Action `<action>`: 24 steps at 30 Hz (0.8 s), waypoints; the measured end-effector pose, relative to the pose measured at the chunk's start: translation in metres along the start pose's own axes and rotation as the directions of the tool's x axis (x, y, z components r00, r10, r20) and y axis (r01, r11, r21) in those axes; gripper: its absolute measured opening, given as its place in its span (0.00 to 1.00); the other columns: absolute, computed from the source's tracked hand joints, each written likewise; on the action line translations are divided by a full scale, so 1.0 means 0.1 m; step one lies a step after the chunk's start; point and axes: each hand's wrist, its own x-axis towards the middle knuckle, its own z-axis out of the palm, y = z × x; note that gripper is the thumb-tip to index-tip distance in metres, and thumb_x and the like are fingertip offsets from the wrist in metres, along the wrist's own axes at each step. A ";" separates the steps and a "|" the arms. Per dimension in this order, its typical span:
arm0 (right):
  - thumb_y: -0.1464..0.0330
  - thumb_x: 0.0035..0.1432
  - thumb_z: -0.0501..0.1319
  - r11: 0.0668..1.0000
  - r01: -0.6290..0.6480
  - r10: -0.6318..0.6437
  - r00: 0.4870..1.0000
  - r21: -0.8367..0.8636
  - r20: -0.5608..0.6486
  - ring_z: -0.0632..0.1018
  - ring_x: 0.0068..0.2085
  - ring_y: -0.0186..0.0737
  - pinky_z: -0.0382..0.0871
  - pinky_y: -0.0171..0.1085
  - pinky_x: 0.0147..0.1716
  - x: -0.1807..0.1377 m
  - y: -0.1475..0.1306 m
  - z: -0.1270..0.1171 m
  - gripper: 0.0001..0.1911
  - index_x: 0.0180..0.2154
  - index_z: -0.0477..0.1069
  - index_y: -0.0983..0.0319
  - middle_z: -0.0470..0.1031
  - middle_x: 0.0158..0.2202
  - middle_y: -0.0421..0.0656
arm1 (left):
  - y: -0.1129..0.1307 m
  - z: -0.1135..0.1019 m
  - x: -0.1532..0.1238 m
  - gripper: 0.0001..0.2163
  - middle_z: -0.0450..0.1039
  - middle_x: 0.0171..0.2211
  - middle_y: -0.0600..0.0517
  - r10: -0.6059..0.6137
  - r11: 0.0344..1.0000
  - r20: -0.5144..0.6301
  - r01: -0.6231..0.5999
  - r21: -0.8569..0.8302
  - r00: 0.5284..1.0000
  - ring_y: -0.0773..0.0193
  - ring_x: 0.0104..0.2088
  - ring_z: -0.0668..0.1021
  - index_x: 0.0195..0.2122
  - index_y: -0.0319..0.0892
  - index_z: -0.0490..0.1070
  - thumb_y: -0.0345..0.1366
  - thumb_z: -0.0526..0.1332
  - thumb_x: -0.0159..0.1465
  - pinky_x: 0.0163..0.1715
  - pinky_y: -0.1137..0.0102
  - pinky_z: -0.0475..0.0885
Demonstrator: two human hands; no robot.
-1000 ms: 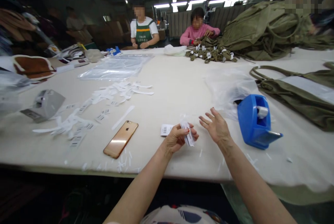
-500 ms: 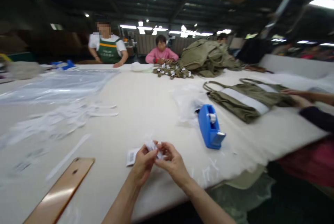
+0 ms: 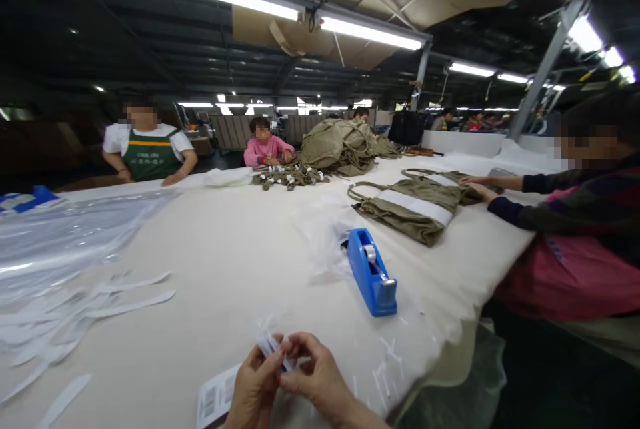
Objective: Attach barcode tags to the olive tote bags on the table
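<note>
At the bottom edge of the view, my left hand [image 3: 255, 389] and my right hand [image 3: 315, 379] are pressed together over the white table [image 3: 240, 262]. Both pinch a small stack of white tags [image 3: 273, 347] between their fingertips. A white barcode label [image 3: 216, 402] lies flat on the table just left of my left hand. A blue tape dispenser [image 3: 373, 272] stands a little beyond my right hand, to its right.
White paper strips [image 3: 100, 299] and a clear plastic sheet [image 3: 65, 235] lie at left. An olive bag [image 3: 415, 202] sits beyond the dispenser, under the hands of a person [image 3: 575, 215] at right. Two other people [image 3: 150, 152] work at the far edge beside a heap of olive fabric [image 3: 343, 145].
The view has swung up and to the right, so the phone is out of sight. My right hand, open a second ago, has joined the left on the tags.
</note>
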 end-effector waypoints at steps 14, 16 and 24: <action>0.64 0.38 0.66 0.992 0.125 -0.115 0.890 -0.007 -0.440 0.69 0.31 0.36 0.66 0.36 0.34 0.07 -0.09 -0.43 0.18 0.35 0.71 0.61 0.67 0.27 0.39 | 0.21 0.29 0.30 0.18 0.70 0.25 0.53 0.265 0.890 0.117 -0.290 0.352 0.957 0.64 0.26 0.74 0.32 0.37 0.68 0.38 0.69 0.42 0.26 0.73 0.67; 0.63 0.39 0.65 0.991 0.128 -0.128 0.884 -0.030 -0.450 0.69 0.31 0.36 0.65 0.36 0.34 0.04 -0.12 -0.51 0.17 0.35 0.71 0.61 0.67 0.27 0.39 | 0.29 0.43 0.40 0.16 0.70 0.26 0.53 0.401 0.714 0.156 -0.415 0.564 0.903 0.63 0.28 0.73 0.34 0.39 0.66 0.39 0.65 0.46 0.28 0.71 0.67; 0.63 0.39 0.67 0.990 0.064 -0.112 0.899 -0.126 -0.423 0.69 0.31 0.34 0.64 0.35 0.35 -0.25 -0.09 -0.65 0.17 0.34 0.71 0.61 0.68 0.28 0.38 | -0.28 0.59 0.87 0.32 0.43 0.61 0.31 0.269 -0.031 0.311 -0.315 0.949 0.911 0.44 0.62 0.46 0.58 0.30 0.51 0.45 0.56 0.57 0.57 0.49 0.37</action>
